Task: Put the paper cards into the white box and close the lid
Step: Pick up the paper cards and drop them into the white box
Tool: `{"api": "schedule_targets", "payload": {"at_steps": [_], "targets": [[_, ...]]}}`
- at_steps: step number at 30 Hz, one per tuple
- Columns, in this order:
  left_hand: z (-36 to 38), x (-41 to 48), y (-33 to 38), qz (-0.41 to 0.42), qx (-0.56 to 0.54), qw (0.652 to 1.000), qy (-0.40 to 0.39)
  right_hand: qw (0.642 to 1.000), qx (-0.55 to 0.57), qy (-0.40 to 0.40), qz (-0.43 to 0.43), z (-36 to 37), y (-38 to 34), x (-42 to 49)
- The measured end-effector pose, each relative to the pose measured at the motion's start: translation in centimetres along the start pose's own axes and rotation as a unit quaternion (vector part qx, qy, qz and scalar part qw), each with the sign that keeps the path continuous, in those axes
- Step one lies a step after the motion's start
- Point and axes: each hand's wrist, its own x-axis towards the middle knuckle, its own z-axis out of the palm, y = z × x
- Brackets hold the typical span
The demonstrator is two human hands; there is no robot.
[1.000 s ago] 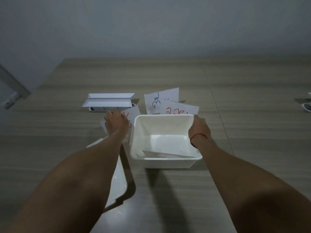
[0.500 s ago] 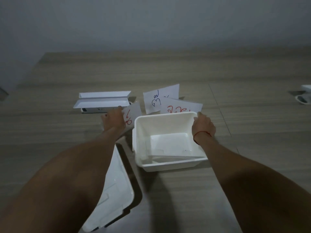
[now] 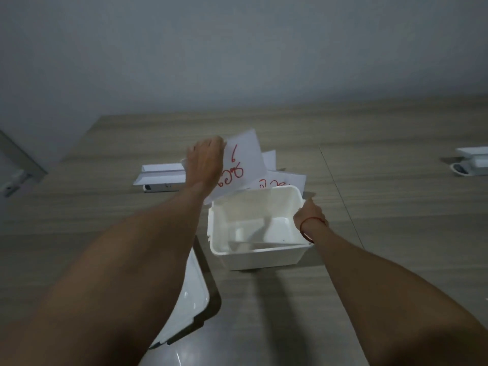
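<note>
**Mia:** Gray wall at the far side, and a big wooden surface in front of it. What is on it?

**Ben:** Biggest is the white box. It sits in the middle, open at the top. Something flat and pale lies at its bottom, maybe a card, but I cannot tell for sure.

**Mia:** And the lid?

**Ben:** The lid lies near us, to the left of the box, partly under the left arm. So the box is not closed yet.

**Mia:** Where are the paper cards?

**Ben:** One card with red writing is up in the air, just past the far left corner of the box. The left hand is shut tight on its left edge. More cards lie flat on the surface behind the box, touching its far wall or very close to it.

**Mia:** What does the right hand do?

**Ben:** The right hand rests on the right rim of the box. I think it holds the box steady, but its fingers are hidden, so I cannot tell how they grip.

**Mia:** So which step is this?

**Ben:** I think it is putting cards in. Next, the held card needs to tip down into the box and be let go. Then the other cards go in, and the lid goes on last.
</note>
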Motion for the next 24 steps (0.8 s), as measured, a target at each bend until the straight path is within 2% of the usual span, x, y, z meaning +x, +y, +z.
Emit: {"api": "schedule_targets", "payload": {"at_steps": [8, 11, 14, 16, 18, 20, 24], "targets": [[3.4, -4.8, 4.8, 0.068, 0.015, 0.994, -0.082, 0.999, 0.050, -0.014, 0.009, -0.5, 1.0, -0.1], [4.9, -7.8, 4.6, 0.081, 0.004, 0.983, -0.165, 0.998, 0.057, -0.003, 0.010, -0.4, 1.5, 0.1], [5.9, -10.3, 4.0, 0.071, -0.004, 0.952, -0.297, 0.998, 0.061, 0.006, 0.008, -0.1, 1.7, 0.2], [6.0, -11.4, 3.8, 0.019, -0.042, 0.924, -0.380, 0.998, 0.067, 0.013, 0.008, 0.2, 1.6, 0.2], [6.0, -11.8, 3.6, -0.044, -0.074, 0.899, -0.429, 0.997, 0.070, 0.015, 0.009, 0.3, 1.4, 0.2], [6.0, -11.5, 3.1, -0.083, -0.083, 0.898, -0.424, 0.997, 0.072, 0.016, 0.013, 0.6, 1.3, 0.3], [5.4, -9.9, 1.2, -0.089, -0.033, 0.951, -0.294, 0.997, 0.068, 0.019, 0.005, 1.0, 0.9, 0.5]]}}
